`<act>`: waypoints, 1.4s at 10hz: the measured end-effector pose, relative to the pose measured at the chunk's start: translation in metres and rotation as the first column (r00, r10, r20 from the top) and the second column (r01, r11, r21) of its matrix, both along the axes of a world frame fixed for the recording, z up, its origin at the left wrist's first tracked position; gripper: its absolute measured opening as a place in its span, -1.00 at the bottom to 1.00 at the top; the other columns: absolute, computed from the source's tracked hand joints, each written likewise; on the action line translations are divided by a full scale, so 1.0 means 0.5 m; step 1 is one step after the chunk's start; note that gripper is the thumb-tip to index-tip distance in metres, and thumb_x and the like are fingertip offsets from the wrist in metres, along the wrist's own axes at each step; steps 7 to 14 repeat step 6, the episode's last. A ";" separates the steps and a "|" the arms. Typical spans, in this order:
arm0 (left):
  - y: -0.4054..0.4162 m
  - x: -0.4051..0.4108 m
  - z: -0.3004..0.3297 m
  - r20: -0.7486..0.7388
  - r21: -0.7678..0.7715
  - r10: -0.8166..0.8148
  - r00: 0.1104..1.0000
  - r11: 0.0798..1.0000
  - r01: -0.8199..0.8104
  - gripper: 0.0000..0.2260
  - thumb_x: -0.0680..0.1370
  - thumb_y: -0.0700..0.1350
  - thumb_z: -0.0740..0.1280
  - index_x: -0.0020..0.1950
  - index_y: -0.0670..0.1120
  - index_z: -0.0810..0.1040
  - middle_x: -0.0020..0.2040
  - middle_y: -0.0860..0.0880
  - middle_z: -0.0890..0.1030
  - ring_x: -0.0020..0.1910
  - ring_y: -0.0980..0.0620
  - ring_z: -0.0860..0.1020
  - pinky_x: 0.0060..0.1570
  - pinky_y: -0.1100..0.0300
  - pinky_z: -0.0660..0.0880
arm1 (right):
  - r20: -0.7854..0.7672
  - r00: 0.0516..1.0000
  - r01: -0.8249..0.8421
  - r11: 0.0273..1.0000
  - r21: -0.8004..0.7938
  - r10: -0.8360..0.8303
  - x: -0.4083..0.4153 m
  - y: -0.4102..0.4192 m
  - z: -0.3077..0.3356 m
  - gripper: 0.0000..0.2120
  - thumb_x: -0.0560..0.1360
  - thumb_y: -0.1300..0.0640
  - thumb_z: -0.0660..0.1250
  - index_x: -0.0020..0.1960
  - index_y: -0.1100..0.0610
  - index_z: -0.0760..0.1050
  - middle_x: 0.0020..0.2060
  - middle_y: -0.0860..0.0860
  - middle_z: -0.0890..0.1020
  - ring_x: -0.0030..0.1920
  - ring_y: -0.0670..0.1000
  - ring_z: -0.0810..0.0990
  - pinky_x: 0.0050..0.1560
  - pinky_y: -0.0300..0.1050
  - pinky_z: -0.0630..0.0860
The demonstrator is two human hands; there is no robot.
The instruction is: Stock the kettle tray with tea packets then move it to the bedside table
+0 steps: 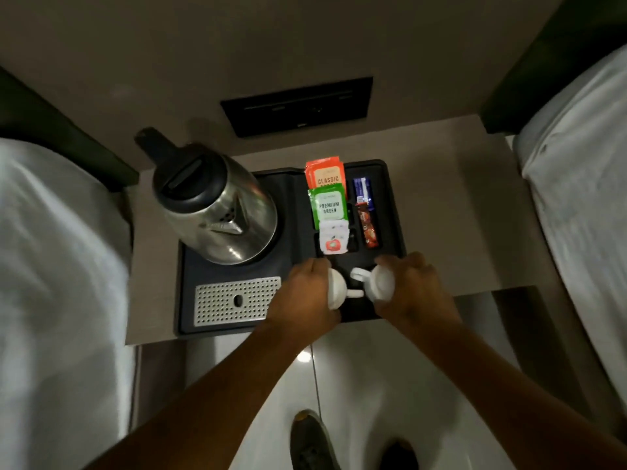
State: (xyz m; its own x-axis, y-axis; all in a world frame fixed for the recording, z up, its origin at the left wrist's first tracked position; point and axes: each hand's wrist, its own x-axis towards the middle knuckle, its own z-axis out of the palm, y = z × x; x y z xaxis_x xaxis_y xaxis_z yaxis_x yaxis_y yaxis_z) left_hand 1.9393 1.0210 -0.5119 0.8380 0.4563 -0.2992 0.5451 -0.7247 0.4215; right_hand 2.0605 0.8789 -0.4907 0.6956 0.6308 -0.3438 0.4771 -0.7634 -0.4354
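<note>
A black kettle tray (190, 293) lies on the beige bedside table (451, 232). A steel kettle (217, 212) stands on its left half, above a perforated metal drip grid (234, 300). In the tray's slots sit an orange "Classic" tea packet (325, 173), a green "Premium Green" packet (328, 206) and a white packet with a red apple (334, 237). Blue (362, 191) and red (369, 225) sachets lie to their right. My left hand (302, 293) grips one white cup (336, 288); my right hand (414, 283) grips another white cup (381, 281), both upside down at the tray's front right.
White-sheeted beds flank the table on the left (57, 266) and right (583, 198). A black switch panel (297, 105) is set in the wall behind. Glossy floor tiles and my shoe (310, 439) show below the table's front edge.
</note>
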 end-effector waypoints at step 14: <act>-0.012 -0.008 0.031 -0.032 -0.012 -0.039 0.999 0.999 0.039 -0.13 0.29 0.06 0.55 0.47 -0.15 0.21 0.35 -0.14 0.36 0.30 -0.14 0.32 0.23 0.02 0.41 | -0.184 0.982 -0.069 0.991 -0.112 0.048 0.023 0.011 0.018 0.03 0.18 0.06 0.64 0.49 0.05 0.14 0.32 0.17 0.34 0.30 0.24 0.37 0.27 0.14 0.42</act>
